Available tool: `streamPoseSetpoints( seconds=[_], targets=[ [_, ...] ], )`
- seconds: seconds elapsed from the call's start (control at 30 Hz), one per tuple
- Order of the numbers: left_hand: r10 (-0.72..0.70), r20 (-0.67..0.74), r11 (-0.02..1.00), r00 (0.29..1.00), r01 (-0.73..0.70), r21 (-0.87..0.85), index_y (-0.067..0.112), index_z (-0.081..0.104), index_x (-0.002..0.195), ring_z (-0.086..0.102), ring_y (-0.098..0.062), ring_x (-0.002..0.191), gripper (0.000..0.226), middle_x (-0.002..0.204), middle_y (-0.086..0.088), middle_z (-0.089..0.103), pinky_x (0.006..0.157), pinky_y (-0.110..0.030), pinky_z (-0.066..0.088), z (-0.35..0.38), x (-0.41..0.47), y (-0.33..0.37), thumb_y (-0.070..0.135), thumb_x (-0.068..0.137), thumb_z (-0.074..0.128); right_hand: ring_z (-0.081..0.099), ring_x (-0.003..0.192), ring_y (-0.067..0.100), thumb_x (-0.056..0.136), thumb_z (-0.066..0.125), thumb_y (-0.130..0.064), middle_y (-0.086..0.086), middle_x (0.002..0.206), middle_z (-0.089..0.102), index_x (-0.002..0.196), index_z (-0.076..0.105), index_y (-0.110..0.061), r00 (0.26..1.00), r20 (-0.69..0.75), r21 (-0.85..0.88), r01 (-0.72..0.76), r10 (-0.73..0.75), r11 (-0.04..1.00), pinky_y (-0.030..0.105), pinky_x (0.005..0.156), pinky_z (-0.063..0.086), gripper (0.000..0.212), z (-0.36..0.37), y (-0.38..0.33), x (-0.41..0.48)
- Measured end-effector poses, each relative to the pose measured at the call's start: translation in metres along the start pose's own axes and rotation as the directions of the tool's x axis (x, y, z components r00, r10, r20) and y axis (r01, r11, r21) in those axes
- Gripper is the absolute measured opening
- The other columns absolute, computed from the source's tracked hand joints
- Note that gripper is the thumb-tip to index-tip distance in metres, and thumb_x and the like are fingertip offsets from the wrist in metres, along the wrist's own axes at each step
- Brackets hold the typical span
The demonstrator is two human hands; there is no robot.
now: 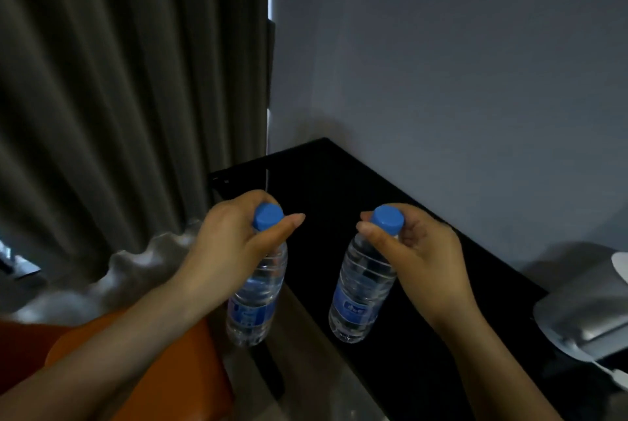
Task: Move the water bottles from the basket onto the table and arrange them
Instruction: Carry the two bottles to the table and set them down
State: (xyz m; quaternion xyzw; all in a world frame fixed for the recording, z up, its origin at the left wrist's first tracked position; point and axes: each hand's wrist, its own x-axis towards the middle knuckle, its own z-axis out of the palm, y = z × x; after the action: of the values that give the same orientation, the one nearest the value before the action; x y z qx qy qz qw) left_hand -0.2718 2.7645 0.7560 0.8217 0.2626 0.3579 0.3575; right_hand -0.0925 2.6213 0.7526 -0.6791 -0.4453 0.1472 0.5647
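I hold two clear water bottles with blue caps and blue labels, one in each hand. My left hand [234, 237] grips the neck of the left bottle [258, 291], which hangs in the air just off the near left edge of the black table [339, 183]. My right hand [407, 244] pinches the right bottle [360, 288] at its neck under the cap; it hangs upright over the table's near part, and I cannot tell whether its base touches the top. No basket is in view.
A dark curtain [119, 98] hangs on the left and a grey wall [441, 64] backs the table. An orange seat [153, 369] sits at lower left. A grey and white object [584, 315] lies on the table at the right edge.
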Motion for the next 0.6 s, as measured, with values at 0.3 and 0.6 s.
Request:
streamPoseSetpoints(
  seconds=[0.3, 0.6],
  targets=[
    [-0.039, 0.177, 0.995, 0.983, 0.021, 0.1, 0.026, 0.057, 0.079, 0.063, -0.007, 0.067, 0.049, 0.072, 0.002, 0.065, 0.058, -0.025, 0.051, 0.048, 0.081, -0.076, 0.072, 0.068, 0.046, 0.069, 0.085, 0.007, 0.07, 0.067, -0.054, -0.009, 0.096, 0.071, 0.095, 0.067, -0.027, 0.998, 0.038, -0.097, -0.041, 0.045, 0.994, 0.028, 0.074, 0.059, 0.037, 0.007, 0.06, 0.069],
    [-0.067, 0.336, 0.956, 0.94, -0.036, 0.29, 0.01, 0.061, 0.089, 0.064, -0.021, 0.08, 0.042, 0.086, -0.008, 0.068, 0.072, -0.041, 0.051, 0.089, 0.156, -0.132, 0.049, 0.074, 0.068, 0.061, 0.089, -0.012, 0.077, 0.077, -0.028, -0.02, 0.096, 0.068, 0.098, 0.064, -0.036, 0.959, 0.181, -0.199, -0.181, 0.218, 0.963, 0.001, 0.069, 0.044, 0.025, -0.003, 0.131, 0.13]
  ],
)
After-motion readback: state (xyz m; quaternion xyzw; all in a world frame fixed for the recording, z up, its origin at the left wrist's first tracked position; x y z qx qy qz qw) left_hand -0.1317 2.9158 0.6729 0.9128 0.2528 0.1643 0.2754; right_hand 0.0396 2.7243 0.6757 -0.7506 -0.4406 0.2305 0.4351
